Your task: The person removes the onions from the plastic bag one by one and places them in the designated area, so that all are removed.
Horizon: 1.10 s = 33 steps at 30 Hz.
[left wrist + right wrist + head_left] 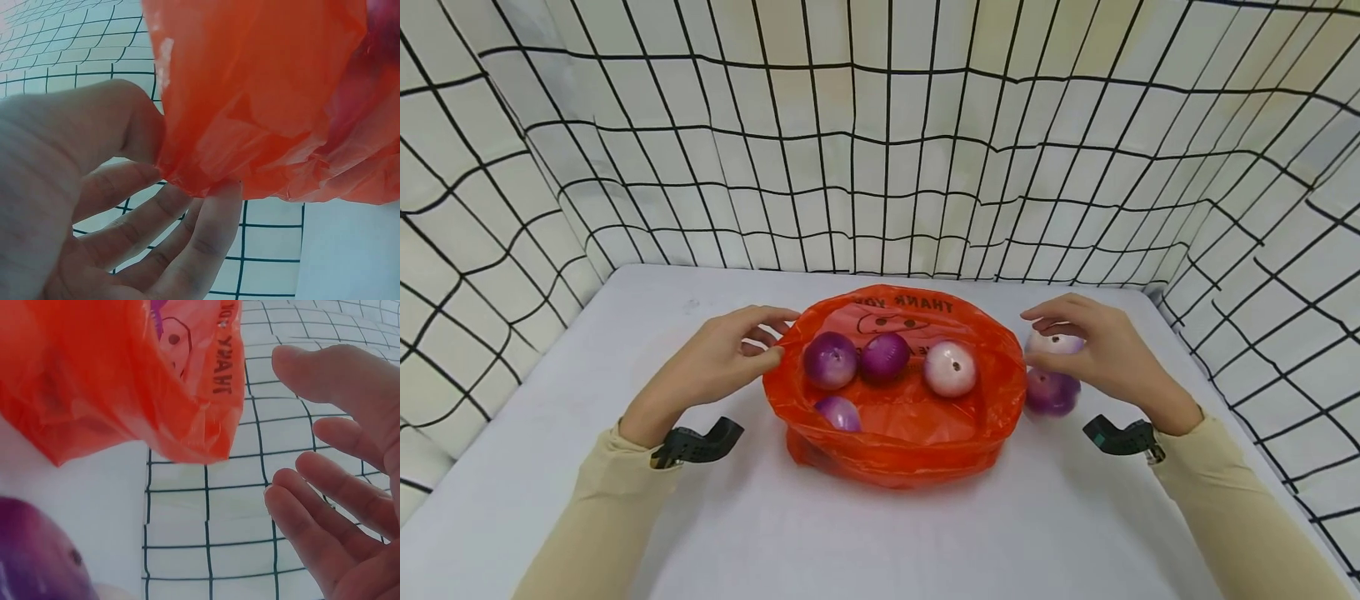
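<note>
Head view: job's partway, I'd judge. The red plastic bag [895, 454] sits mid-table w/ its mouth spread wide, so that bit's done; I count 4 onions in it: 2 darker purple, i.e. left onion [831, 361] & middle onion [884, 357], plus pale onion [950, 368] & half-hidden onion [838, 413] by the near rim. What's left, AFAICT: 2 more onions outside, just right of the bag on the white table [850, 537], a whitish onion [1055, 340] behind a purple onion [1052, 393]. Totals: 1 bag, 6 onions in sight, 2 black wrist cams [700, 442], 1 per wrist. My L hand [726, 350] is at the bag's left rim; my R hand [1097, 346] is over by the 2 loose ones, partly in front of them

L wrist view: same bag, 1 side of it; L fingers bent & touching its edge, can't tell if thumb & index really pinch the plastic. No onion clearly countable thru the film

R wrist view: R fingers apart & relaxed, nothing in them, clear of the bag. 1 purple onion low left, plus a pale sliver, prob. the 2nd
</note>
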Available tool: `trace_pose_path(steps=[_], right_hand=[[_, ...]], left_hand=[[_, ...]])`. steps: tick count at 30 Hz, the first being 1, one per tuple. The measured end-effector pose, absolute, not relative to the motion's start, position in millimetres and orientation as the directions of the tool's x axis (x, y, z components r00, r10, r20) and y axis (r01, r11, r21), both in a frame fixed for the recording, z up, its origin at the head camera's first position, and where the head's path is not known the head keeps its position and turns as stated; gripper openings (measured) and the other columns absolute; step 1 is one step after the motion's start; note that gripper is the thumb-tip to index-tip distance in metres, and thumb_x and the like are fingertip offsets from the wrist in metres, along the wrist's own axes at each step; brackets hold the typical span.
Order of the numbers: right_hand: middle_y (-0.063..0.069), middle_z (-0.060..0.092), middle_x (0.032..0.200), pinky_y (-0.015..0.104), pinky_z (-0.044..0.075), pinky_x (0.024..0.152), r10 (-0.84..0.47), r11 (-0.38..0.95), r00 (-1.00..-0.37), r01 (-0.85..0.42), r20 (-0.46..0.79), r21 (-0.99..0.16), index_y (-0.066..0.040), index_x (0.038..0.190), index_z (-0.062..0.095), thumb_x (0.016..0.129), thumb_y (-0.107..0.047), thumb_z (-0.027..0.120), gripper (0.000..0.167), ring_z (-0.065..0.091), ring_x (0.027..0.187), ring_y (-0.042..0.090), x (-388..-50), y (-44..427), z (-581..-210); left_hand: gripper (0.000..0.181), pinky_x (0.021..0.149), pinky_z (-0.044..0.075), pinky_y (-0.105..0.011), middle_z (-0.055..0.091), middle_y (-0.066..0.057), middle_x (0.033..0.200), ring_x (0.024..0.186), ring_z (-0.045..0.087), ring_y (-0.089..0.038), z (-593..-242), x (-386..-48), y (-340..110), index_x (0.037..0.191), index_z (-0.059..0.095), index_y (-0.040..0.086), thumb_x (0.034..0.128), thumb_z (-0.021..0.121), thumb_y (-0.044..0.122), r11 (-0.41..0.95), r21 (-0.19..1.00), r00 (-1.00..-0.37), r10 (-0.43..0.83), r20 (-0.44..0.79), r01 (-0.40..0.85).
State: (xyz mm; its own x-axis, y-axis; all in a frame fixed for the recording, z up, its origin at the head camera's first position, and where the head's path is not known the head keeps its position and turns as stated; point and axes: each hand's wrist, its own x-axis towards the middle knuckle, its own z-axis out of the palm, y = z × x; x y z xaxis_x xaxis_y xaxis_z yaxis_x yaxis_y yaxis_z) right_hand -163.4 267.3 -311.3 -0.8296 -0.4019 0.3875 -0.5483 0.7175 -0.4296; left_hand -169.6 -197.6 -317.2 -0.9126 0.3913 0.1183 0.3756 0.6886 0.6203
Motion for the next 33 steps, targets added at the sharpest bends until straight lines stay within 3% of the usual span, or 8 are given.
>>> trace_pose_path(steps=[3,7,10,20,33], right_hand=[[0.000,0.071,0.118,0.004,0.051,0.090,-0.431,0.682,-0.819,-0.570,0.378,-0.459,-0.019,0.124,0.073,0.081,-0.019,0.089,0.046,0.071,0.101,0.004,-168,258,-310],[0.003,0.071,0.120,0.028,0.063,0.092,-0.467,0.663,-0.815,-0.580,0.344,-0.473,-0.016,0.126,0.072,0.082,-0.020,0.088,0.047,0.074,0.104,0.017,-175,246,-310],[0.006,0.072,0.120,0.047,0.063,0.093,-0.489,0.649,-0.810,-0.586,0.324,-0.486,-0.013,0.125,0.072,0.082,-0.020,0.088,0.047,0.075,0.106,0.024,-180,234,-309],[0.005,0.072,0.118,0.041,0.065,0.088,-0.541,0.665,-0.796,-0.602,0.270,-0.442,-0.013,0.123,0.074,0.081,-0.014,0.088,0.044,0.071,0.106,0.019,-185,209,-318],[0.002,0.070,0.129,0.049,0.061,0.100,-0.568,0.699,-0.812,-0.563,0.136,-0.441,-0.018,0.128,0.072,0.082,-0.020,0.087,0.047,0.064,0.123,0.026,-193,197,-336]], left_hand=[[0.047,0.099,0.061,-0.049,0.067,-0.015,0.131,0.115,0.068,-0.029,-316,-169,-198,0.144,0.058,0.010,0.0975,0.060,0.013,0.690,0.623,-0.915,0.387,0.113,0.369],[0.047,0.099,0.061,-0.049,0.067,-0.015,0.132,0.115,0.068,-0.029,-316,-168,-198,0.144,0.057,0.010,0.0970,0.061,0.013,0.696,0.622,-0.920,0.377,0.106,0.357],[0.047,0.099,0.061,-0.049,0.067,-0.015,0.132,0.115,0.068,-0.029,-315,-167,-198,0.144,0.058,0.010,0.0967,0.061,0.013,0.696,0.624,-0.921,0.374,0.108,0.356],[0.046,0.097,0.062,-0.048,0.068,-0.014,0.130,0.113,0.069,-0.028,-317,-168,-197,0.142,0.059,0.009,0.0959,0.060,0.010,0.682,0.627,-0.914,0.385,0.130,0.376],[0.046,0.097,0.062,-0.047,0.068,-0.014,0.130,0.113,0.069,-0.028,-319,-169,-197,0.142,0.059,0.010,0.0957,0.060,0.010,0.681,0.629,-0.914,0.384,0.126,0.373]])
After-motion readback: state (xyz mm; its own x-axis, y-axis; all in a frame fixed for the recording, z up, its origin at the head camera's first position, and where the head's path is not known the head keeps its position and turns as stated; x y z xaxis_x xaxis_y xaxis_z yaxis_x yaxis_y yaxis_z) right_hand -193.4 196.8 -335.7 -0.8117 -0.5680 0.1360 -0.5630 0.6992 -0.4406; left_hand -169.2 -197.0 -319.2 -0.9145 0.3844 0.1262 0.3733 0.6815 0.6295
